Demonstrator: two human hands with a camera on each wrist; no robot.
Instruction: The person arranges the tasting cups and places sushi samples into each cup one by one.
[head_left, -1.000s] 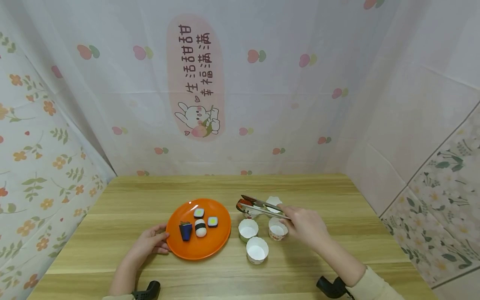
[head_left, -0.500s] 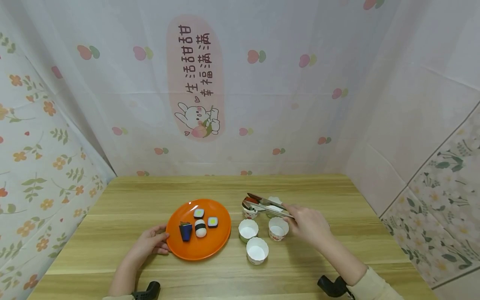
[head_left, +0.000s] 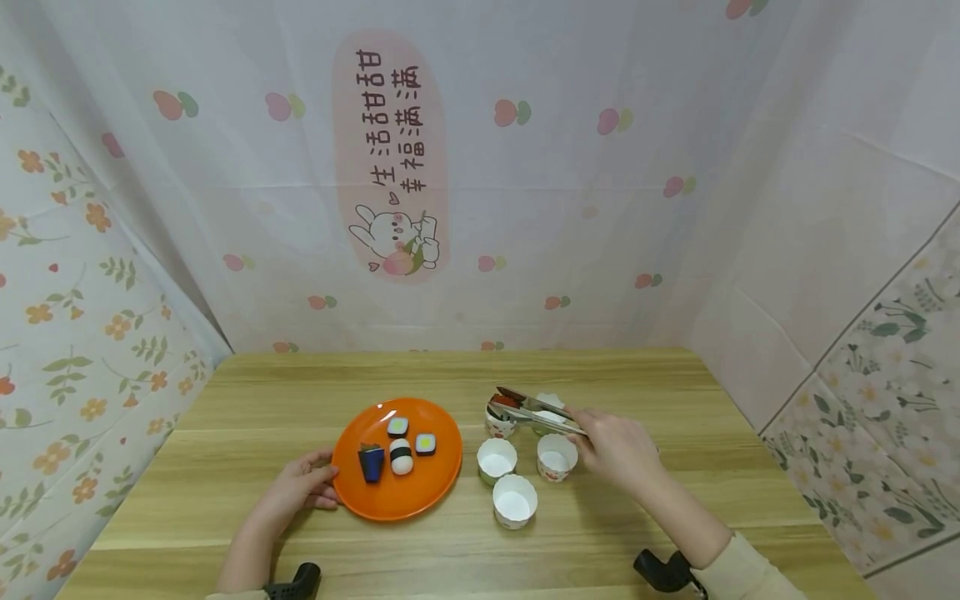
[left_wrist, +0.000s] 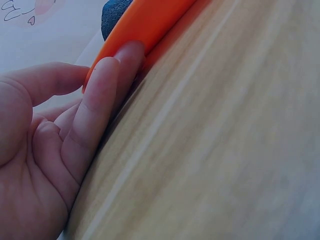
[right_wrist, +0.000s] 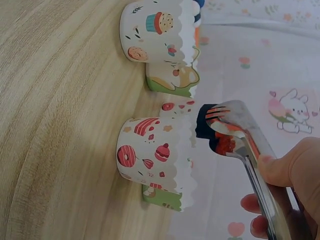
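In the head view my left hand (head_left: 303, 483) is at the left edge of an orange plate (head_left: 435, 492), thumb on top of the rim and fingers under it in the left wrist view. On the plate lie a blue hand roll (head_left: 371, 464), a white rice piece with a dark band (head_left: 401, 458) and two small square sushi rolls (head_left: 425, 444). My right hand (head_left: 617, 446) grips metal tongs (right_wrist: 260, 170) with a fork end and a spoon end. Between those ends is a dark sushi piece with a red topping (right_wrist: 224, 144), at the mouth of the far-left paper cup (head_left: 498, 429).
Several other paper cups stand close together right of the plate: a green one (head_left: 497, 460), a white one in front (head_left: 514, 502), a patterned one (head_left: 557, 458) by my right hand and another green one (head_left: 551, 402) behind the tongs. A printed curtain (head_left: 585, 208) hangs behind the wooden table (head_left: 285, 383).
The tongs have moved slightly right with the red-topped sushi, from left of the far-left cup to over its mouth. My left hand and the plate have stayed put.
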